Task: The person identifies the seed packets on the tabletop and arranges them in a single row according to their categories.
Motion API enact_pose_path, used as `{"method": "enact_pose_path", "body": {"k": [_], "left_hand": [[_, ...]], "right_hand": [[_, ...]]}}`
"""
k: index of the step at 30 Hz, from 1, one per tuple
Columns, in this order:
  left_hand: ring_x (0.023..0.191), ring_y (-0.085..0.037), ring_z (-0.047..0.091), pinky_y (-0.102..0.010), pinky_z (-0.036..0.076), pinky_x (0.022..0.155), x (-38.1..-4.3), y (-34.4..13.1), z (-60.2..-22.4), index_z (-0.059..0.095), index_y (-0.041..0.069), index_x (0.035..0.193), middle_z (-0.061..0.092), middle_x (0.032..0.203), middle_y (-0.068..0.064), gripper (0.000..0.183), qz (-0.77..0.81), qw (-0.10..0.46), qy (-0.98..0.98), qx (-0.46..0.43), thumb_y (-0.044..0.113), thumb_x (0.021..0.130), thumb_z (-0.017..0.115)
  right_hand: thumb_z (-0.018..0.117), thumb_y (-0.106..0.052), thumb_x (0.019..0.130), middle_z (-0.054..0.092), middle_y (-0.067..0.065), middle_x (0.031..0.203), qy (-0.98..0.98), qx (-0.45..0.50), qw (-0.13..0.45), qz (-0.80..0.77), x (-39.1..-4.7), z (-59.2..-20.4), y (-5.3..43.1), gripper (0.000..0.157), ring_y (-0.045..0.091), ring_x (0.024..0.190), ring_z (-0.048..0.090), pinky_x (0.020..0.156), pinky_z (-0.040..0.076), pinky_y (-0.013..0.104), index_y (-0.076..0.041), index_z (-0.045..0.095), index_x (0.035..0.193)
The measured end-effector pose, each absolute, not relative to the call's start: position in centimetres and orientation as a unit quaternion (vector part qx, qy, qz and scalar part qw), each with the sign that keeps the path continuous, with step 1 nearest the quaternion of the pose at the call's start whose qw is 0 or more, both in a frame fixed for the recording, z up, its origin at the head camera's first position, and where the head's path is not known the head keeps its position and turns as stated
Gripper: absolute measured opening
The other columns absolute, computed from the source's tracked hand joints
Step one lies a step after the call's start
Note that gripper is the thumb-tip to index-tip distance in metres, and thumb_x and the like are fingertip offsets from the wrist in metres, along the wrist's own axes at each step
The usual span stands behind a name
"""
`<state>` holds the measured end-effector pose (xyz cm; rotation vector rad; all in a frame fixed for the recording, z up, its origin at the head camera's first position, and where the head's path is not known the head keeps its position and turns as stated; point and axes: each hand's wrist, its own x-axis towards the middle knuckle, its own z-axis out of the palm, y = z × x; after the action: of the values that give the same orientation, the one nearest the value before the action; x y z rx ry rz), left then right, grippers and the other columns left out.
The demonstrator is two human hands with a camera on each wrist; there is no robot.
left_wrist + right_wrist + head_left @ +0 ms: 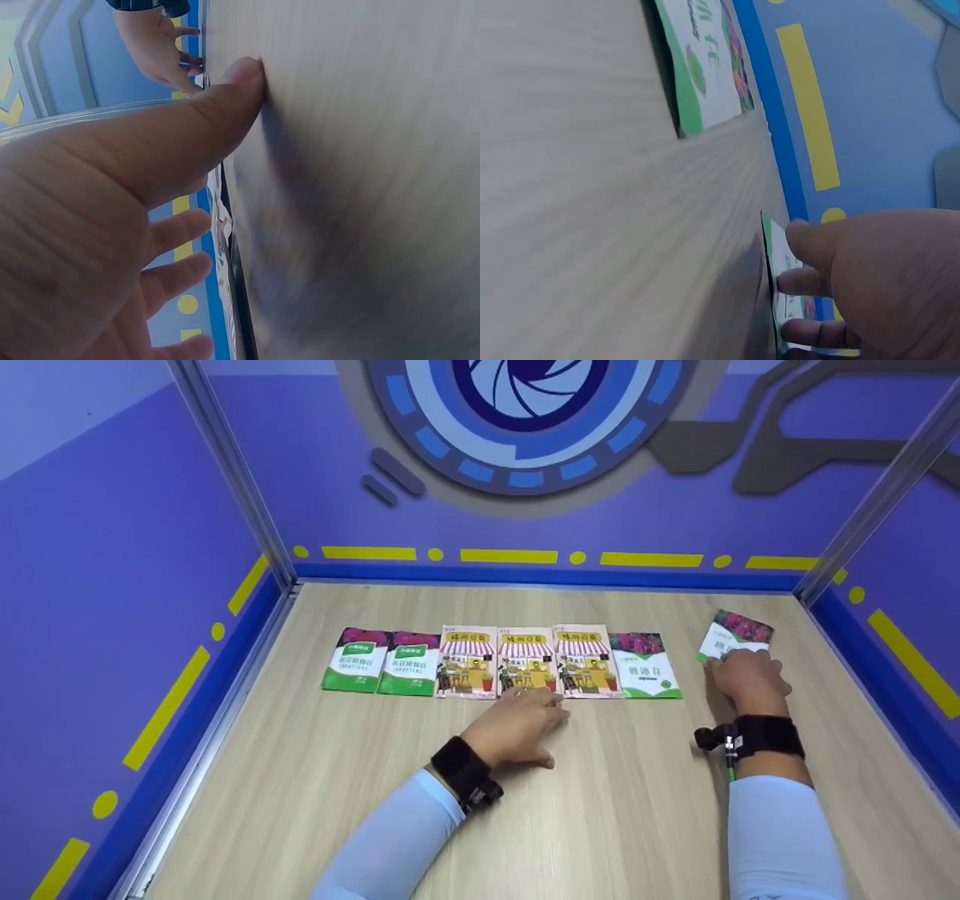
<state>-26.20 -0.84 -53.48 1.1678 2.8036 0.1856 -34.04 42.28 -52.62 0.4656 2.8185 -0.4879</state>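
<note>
In the head view my left hand (517,727) is low over the table, fingers spread, fingertips at the lower edge of the middle pink packet (526,656) with a striped awning picture. Its thumb (240,75) points down at the wood in the left wrist view. To the right, my right hand (750,682) is over a tilted green-and-white flower seed packet (724,637) that lies apart from the row. In the right wrist view its fingers (806,283) reach onto that packet's face, with the thumb near its edge; the hand partly hides the packet.
Two green-and-white packets (409,664) form the row's left end. Pink packets (465,660) flank the middle one, and another flower packet (645,667) ends the row at right. Purple panels (135,547) wall the wooden table (600,810) at the back and sides.
</note>
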Motion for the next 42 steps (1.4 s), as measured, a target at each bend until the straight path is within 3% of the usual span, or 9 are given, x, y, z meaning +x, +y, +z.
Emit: {"method": "enact_pose_path", "body": {"k": [4,8,13,15,17,23,30,42], "left_hand": [[0.164,-0.025,0.050,-0.052,0.038,0.138,-26.3,-0.8,-53.5,0.067,0.025,0.158,0.056,0.174,-0.002,0.087,0.050,0.037,0.923,0.381,0.059,0.084,0.097],[0.159,-0.022,0.054,-0.051,0.042,0.135,-26.3,-0.7,-53.7,0.070,0.026,0.153,0.060,0.168,0.000,0.086,0.034,0.021,0.925,0.378,0.062,0.080,0.099],[0.159,-0.025,0.055,-0.060,0.041,0.135,-26.2,-0.6,-53.9,0.071,0.025,0.151,0.060,0.169,-0.002,0.089,0.039,0.019,0.930,0.365,0.065,0.077,0.099],[0.159,-0.025,0.054,-0.062,0.039,0.136,-26.2,-0.7,-53.9,0.070,0.025,0.152,0.060,0.169,-0.003,0.091,0.042,0.021,0.933,0.358,0.066,0.076,0.099],[0.160,-0.025,0.054,-0.063,0.038,0.137,-26.2,-0.7,-53.9,0.070,0.025,0.152,0.059,0.169,-0.002,0.093,0.043,0.024,0.934,0.354,0.067,0.075,0.099],[0.162,-0.027,0.052,-0.064,0.036,0.137,-26.2,-0.6,-53.9,0.068,0.025,0.155,0.057,0.171,-0.004,0.095,0.040,0.031,0.934,0.352,0.067,0.075,0.099],[0.162,-0.026,0.051,-0.063,0.035,0.138,-26.3,-0.5,-53.8,0.067,0.026,0.155,0.056,0.172,-0.003,0.095,0.035,0.035,0.936,0.348,0.067,0.076,0.098],[0.158,-0.027,0.053,-0.061,0.040,0.135,-26.2,-0.6,-53.3,0.070,0.023,0.150,0.061,0.166,-0.006,0.088,0.026,0.028,0.934,0.356,0.066,0.079,0.097]], "right_hand": [[0.050,-0.039,0.117,0.054,0.046,0.146,0.968,0.147,0.090,-0.182,-33.5,-52.9,41.7,0.058,0.064,0.134,0.053,0.108,0.046,0.085,0.013,0.066,0.138],[0.050,-0.041,0.117,0.061,0.041,0.147,0.965,0.138,0.105,-0.196,-33.1,-53.0,41.1,0.060,0.060,0.132,0.061,0.107,0.049,0.085,0.011,0.056,0.146],[0.047,-0.040,0.119,0.039,0.041,0.171,0.954,0.170,0.123,-0.216,-32.9,-53.1,40.4,0.064,0.068,0.156,0.040,0.114,0.033,0.098,-0.003,0.040,0.172],[0.047,-0.036,0.120,0.029,0.040,0.176,0.950,0.178,0.122,-0.225,-32.9,-53.1,40.3,0.064,0.071,0.161,0.027,0.113,0.020,0.104,-0.008,0.035,0.176],[0.048,-0.034,0.120,0.025,0.040,0.177,0.949,0.181,0.120,-0.229,-32.8,-53.2,40.1,0.063,0.072,0.162,0.020,0.113,0.015,0.105,-0.009,0.035,0.177],[0.053,-0.031,0.119,0.027,0.041,0.173,0.954,0.171,0.104,-0.223,-32.8,-53.6,39.6,0.060,0.070,0.159,0.021,0.112,0.012,0.106,-0.008,0.044,0.173],[0.054,-0.034,0.118,0.028,0.040,0.173,0.959,0.153,0.108,-0.210,-33.2,-53.8,39.1,0.061,0.069,0.157,0.024,0.113,0.016,0.105,-0.010,0.045,0.173],[0.058,-0.035,0.116,0.033,0.043,0.168,0.968,0.116,0.100,-0.196,-32.6,-53.2,38.1,0.060,0.074,0.157,0.020,0.110,0.010,0.107,-0.008,0.051,0.169]]}}
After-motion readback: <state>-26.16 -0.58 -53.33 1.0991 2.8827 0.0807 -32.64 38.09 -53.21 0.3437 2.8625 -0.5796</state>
